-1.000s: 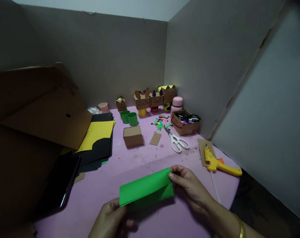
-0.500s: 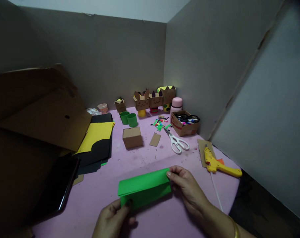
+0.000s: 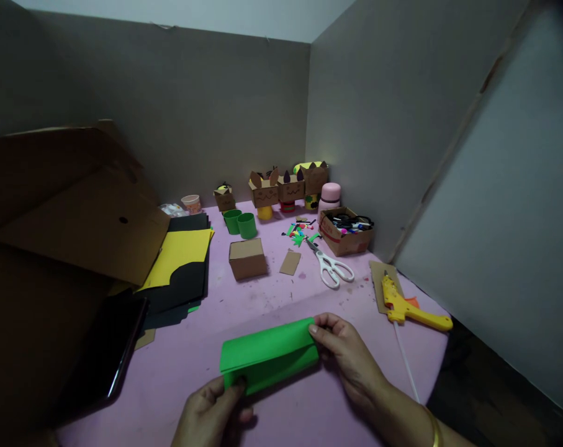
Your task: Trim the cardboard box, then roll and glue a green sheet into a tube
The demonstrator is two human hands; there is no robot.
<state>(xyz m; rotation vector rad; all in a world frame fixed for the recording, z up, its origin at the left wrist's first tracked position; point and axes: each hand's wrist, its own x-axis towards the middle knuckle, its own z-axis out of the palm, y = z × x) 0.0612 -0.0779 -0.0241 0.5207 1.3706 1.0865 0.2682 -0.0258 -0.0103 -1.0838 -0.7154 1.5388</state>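
A green sheet of craft paper or foam (image 3: pixel 268 345), curled over on itself, is held between both hands above the near part of the table. My left hand (image 3: pixel 211 410) pinches its lower left corner, thumb on the inner face. At the right end, my right hand (image 3: pixel 344 351) grips the edge between thumb and fingers. Beyond the sheet stands a small closed cardboard box (image 3: pixel 247 259). Beside that box lies a flat cardboard piece (image 3: pixel 290 262). White-handled scissors (image 3: pixel 330 268) rest farther right, blades partly open.
A yellow glue gun (image 3: pixel 405 307) lies on cardboard at right. Green rings (image 3: pixel 247 226), cardboard animal figures (image 3: pixel 264 194), a pink bottle (image 3: pixel 330 195) and a box of pens (image 3: pixel 346 239) stand behind. Yellow sheet (image 3: pixel 188 251), black sheets (image 3: pixel 188 285) and a dark tablet-like device (image 3: pixel 107 354) are left.
Almost nothing differs. The view has shifted very slightly, and both hands keep their hold on the curled green sheet.
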